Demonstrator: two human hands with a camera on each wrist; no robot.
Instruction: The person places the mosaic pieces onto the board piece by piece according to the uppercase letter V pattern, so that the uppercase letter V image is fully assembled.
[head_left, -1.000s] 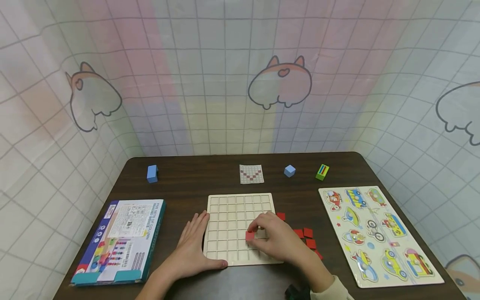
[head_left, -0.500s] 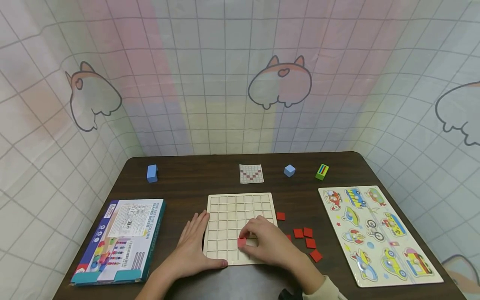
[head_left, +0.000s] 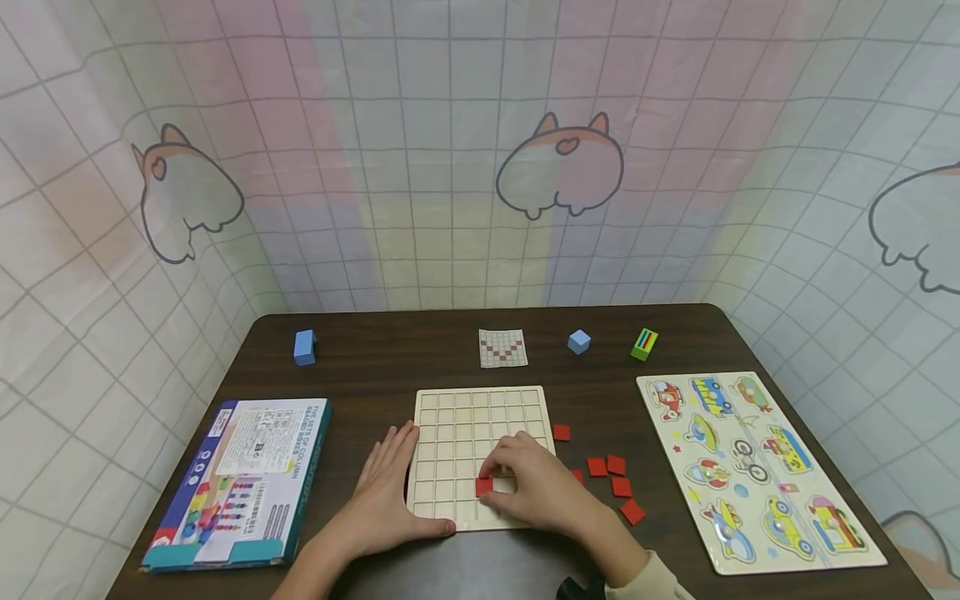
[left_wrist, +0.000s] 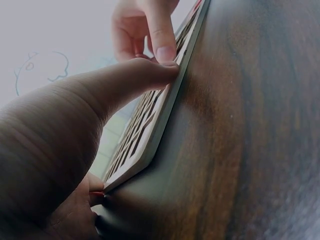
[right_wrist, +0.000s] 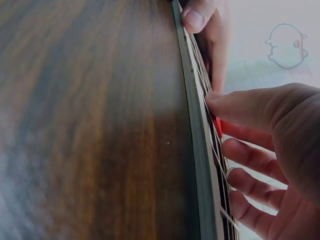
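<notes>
A pale wooden grid board [head_left: 450, 450] lies flat on the dark table. My left hand [head_left: 390, 492] rests along its left side, fingers straight, with the thumb at the near edge; the left wrist view shows that thumb [left_wrist: 150, 74] against the rim. Between thumb and fingers, my right hand [head_left: 536, 483] pinches a small red square tile [head_left: 483, 487] at a cell in the lower middle of the board. In the right wrist view, part of this red tile [right_wrist: 218, 127] shows at the grid. Whether it sits fully in the cell, I cannot tell.
Several loose red tiles [head_left: 620, 487] lie right of the board. Behind it is a pattern card [head_left: 503, 348], with a blue cube [head_left: 579, 342] and a green striped block [head_left: 644, 344] beside it. A box [head_left: 236, 483] lies left, a picture puzzle [head_left: 757, 475] right, a blue block [head_left: 304, 347] far left.
My right hand has moved left and slightly nearer with the red tile, then stayed at one cell over the last half second. The left hand has not moved.
</notes>
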